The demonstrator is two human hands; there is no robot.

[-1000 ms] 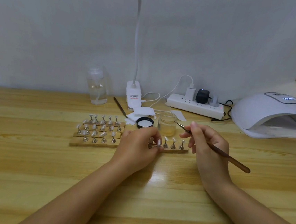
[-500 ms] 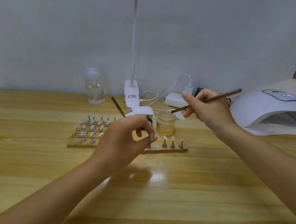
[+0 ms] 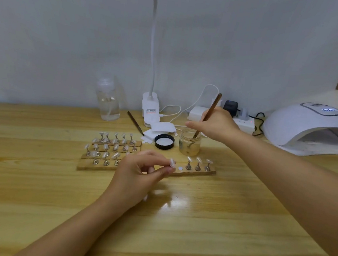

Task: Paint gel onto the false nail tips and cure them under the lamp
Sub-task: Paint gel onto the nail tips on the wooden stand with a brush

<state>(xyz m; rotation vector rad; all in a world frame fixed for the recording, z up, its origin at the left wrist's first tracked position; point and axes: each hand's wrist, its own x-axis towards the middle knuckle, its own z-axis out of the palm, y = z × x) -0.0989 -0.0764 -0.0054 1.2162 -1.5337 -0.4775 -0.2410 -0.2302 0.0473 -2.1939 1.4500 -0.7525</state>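
Your right hand (image 3: pixel 216 124) grips the brush (image 3: pixel 207 116), tip down in the gel jar (image 3: pixel 190 142). Your left hand (image 3: pixel 141 172) pinches one nail tip (image 3: pixel 172 162) just above the front wooden strip (image 3: pixel 192 172); curing lamp (image 3: pixel 310 129) far right.

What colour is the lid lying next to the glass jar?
The lid is black with a white inside, in the head view.
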